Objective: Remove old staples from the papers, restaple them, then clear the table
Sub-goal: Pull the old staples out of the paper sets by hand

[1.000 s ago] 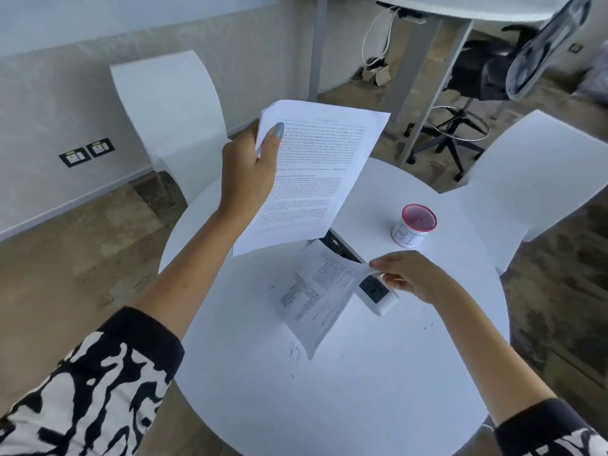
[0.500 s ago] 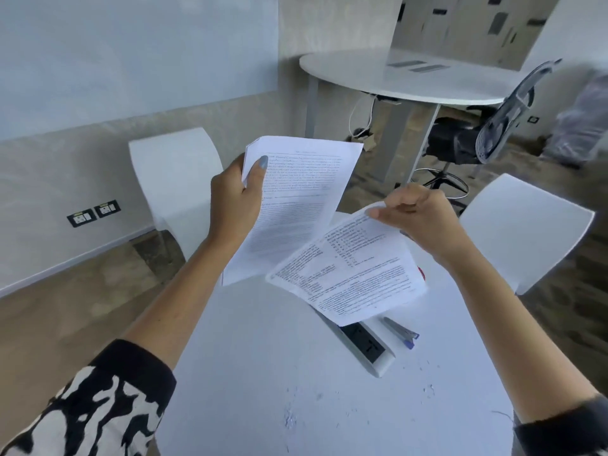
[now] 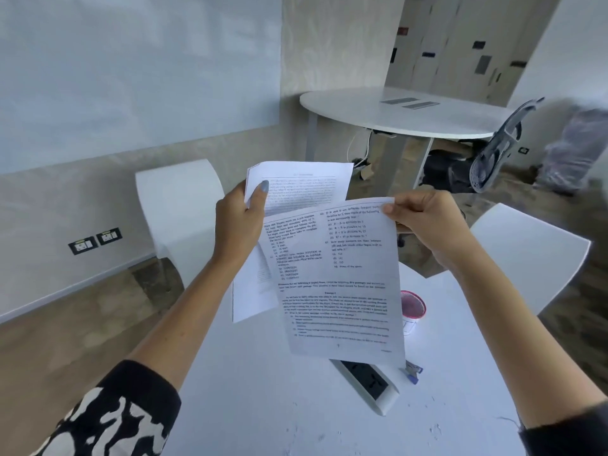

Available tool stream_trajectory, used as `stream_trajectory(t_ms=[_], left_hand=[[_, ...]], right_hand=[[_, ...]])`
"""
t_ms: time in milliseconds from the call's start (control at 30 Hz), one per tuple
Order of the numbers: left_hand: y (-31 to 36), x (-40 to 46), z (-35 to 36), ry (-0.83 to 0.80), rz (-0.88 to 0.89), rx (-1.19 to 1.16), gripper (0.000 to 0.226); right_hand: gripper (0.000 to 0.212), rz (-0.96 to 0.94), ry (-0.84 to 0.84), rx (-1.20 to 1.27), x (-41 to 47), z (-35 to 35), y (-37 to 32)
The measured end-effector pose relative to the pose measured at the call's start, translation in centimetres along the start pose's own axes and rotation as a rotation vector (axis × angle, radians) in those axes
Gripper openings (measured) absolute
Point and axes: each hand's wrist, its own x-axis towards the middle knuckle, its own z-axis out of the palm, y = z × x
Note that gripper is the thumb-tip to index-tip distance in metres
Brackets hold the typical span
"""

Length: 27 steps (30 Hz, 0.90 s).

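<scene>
On the left, the left hand (image 3: pixel 237 222) keeps its grip closed on the upper left corner of the paper bundle (image 3: pixel 297 185), held up above the counter (image 3: pixel 263 406). Moving right, the loose sheet (image 3: pixel 339 284), half a second ago low and slanted, has been lifted level with the bundle and overlaps its front; the right hand (image 3: pixel 424 222) pinches its top right corner. The sheets look about to be squared for restapling. The power strip (image 3: pixel 368 380) and cup (image 3: pixel 413 307) remain below.
</scene>
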Motion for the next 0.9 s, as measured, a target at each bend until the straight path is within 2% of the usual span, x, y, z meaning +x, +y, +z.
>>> stream_trajectory(t_ms=[200, 367, 600, 700, 833, 900], left_hand=[[0.1, 0.1, -0.2, -0.085, -0.226, -0.348, 0.012], [0.4, 0.2, -0.3, -0.130, -0.330, -0.514, 0.018], [1.2, 0.1, -0.4, -0.149, -0.345, -0.539, 0.030], [1.3, 0.1, -0.4, -0.156, -0.362, -0.546, 0.028], [1.3, 0.0, -0.1, -0.168, -0.372, -0.535, 0.014], [1.4, -0.1, 0.0, -0.190, -0.384, -0.537, 0.016]], right_hand=[[0.008, 0.059, 0.043, 0.047, 0.6, -0.6, 0.2], [0.009, 0.092, 0.074, 0.086, 0.6, -0.6, 0.1], [0.013, 0.097, 0.097, 0.076, 0.9, -0.7, 0.1], [0.017, 0.087, 0.107, 0.084, 1.0, -0.8, 0.1], [0.020, 0.068, 0.117, 0.119, 1.1, -0.7, 0.2], [0.021, 0.062, 0.133, 0.173, 1.3, -0.7, 0.4]])
